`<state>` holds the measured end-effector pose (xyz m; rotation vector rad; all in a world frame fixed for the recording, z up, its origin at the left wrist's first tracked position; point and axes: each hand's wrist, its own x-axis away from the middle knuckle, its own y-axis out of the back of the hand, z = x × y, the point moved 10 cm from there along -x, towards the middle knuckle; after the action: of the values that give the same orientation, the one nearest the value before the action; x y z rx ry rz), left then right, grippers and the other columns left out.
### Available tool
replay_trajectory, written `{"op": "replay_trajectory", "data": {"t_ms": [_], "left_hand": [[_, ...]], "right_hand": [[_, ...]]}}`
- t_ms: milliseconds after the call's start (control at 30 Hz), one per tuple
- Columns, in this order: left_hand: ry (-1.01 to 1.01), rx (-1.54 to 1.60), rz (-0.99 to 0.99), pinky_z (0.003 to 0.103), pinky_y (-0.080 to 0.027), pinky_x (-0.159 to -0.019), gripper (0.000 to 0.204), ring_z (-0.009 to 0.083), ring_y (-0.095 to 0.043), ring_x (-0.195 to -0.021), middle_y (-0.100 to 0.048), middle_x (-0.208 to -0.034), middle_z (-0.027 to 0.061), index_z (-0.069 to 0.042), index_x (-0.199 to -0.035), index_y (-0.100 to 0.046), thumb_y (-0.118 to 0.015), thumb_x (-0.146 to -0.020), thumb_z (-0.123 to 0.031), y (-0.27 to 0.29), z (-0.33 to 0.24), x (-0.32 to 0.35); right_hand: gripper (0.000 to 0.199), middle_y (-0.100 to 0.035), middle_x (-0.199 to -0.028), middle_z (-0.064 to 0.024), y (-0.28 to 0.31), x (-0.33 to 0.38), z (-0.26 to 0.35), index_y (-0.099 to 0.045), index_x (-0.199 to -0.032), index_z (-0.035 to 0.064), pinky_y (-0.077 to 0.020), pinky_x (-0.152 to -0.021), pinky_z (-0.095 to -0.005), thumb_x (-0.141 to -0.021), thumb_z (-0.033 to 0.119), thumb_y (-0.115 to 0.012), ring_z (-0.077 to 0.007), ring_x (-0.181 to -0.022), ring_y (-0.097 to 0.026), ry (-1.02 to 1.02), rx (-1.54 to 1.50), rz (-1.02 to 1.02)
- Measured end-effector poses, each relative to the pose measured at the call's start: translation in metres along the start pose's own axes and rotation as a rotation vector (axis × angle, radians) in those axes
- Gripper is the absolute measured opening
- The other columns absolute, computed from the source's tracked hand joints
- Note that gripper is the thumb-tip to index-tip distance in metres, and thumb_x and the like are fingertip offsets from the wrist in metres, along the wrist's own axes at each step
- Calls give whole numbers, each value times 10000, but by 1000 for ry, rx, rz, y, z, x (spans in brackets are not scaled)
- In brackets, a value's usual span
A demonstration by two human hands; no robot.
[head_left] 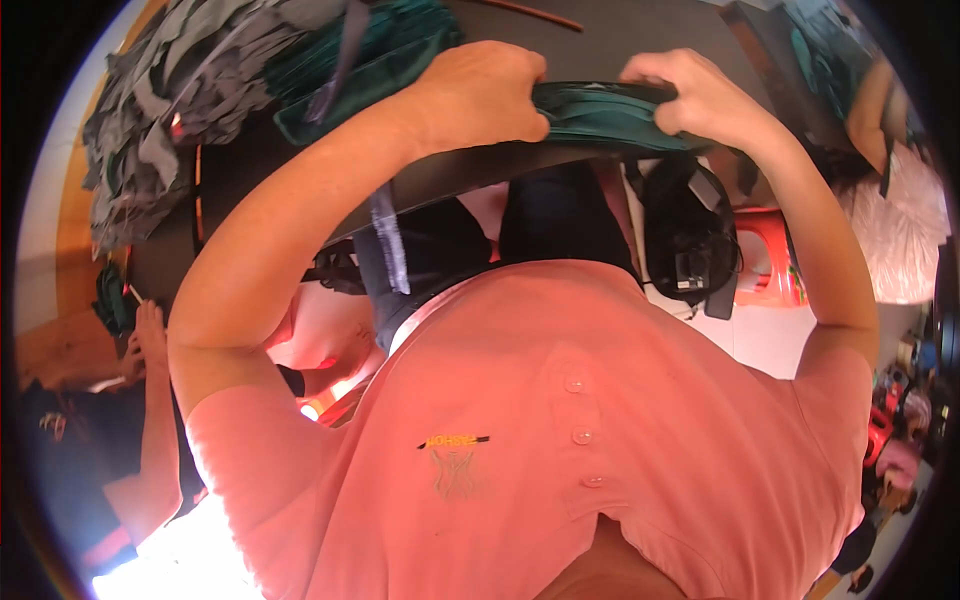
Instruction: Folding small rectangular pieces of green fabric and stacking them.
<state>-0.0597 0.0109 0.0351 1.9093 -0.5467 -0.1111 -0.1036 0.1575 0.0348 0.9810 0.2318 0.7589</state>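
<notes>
Between my two hands a dark green piece of fabric (600, 115) is stretched along the near edge of the dark table (640, 35). My left hand (490, 95) grips its left end, fingers closed and curled over the cloth. At the other end my right hand (695, 95) pinches the fabric between thumb and bent fingers. The upper edge of the piece looks black, and its middle lies in loose folds. Left of my left hand, partly behind that forearm, is a stack of dark green fabric pieces (375, 85).
A big heap of grey cloth pieces (150, 110) covers the table's left end. A thin brown stick (530, 14) lies at the far side. Below the table are a black bag (690, 235) and a red stool (765, 258). People work at left and right; a pale plastic bag (895, 230) is at right.
</notes>
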Motion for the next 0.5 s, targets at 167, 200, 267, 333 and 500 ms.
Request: {"op": "replay_trajectory", "data": {"t_ms": [167, 200, 267, 333, 500], "left_hand": [[-115, -90, -187, 448, -505, -857, 446, 367, -631, -908, -636, -952, 203, 72, -1076, -641, -685, -734, -210, 5, -3, 1], [-119, -91, -184, 448, -505, -857, 446, 367, -631, -908, -636, -952, 203, 72, -1076, -641, -685, -734, -210, 3, 0, 1], [-214, -57, -208, 437, -497, -847, 391, 362, -596, -899, -602, -934, 187, 63, -1024, -626, -694, -713, -164, 6, -12, 3], [-182, -2, -174, 431, -493, -842, 378, 354, -587, -926, -597, -949, 179, 56, -1020, -623, -694, -708, -147, 5, -13, 5], [-174, 165, -191, 460, -505, -883, 351, 355, -589, -1040, -627, -948, 165, 27, -986, -655, -711, -711, -184, 3, -4, 9]], "right_hand": [[424, -621, -811, -196, -5, 0, -13, -633, -984, -37, -470, -719, -433, -580, 89, -603, -359, -804, -606, -45, 132, 39], [374, -602, -760, -177, -4, 1, -12, -640, -941, -25, -457, -673, -445, -585, 85, -612, -336, -754, -603, -14, 167, 1], [360, -606, -772, -177, -5, 9, -14, -624, -944, -22, -453, -670, -441, -599, 83, -620, -338, -752, -602, 11, 126, -66], [348, -610, -784, -177, -3, 15, -14, -607, -947, -18, -450, -667, -438, -614, 81, -628, -340, -750, -601, 39, 84, -132], [351, -626, -832, -166, 1, 29, -3, -595, -1006, 19, -461, -714, -431, -663, 80, -639, -334, -747, -597, 128, 1, -261]]}}
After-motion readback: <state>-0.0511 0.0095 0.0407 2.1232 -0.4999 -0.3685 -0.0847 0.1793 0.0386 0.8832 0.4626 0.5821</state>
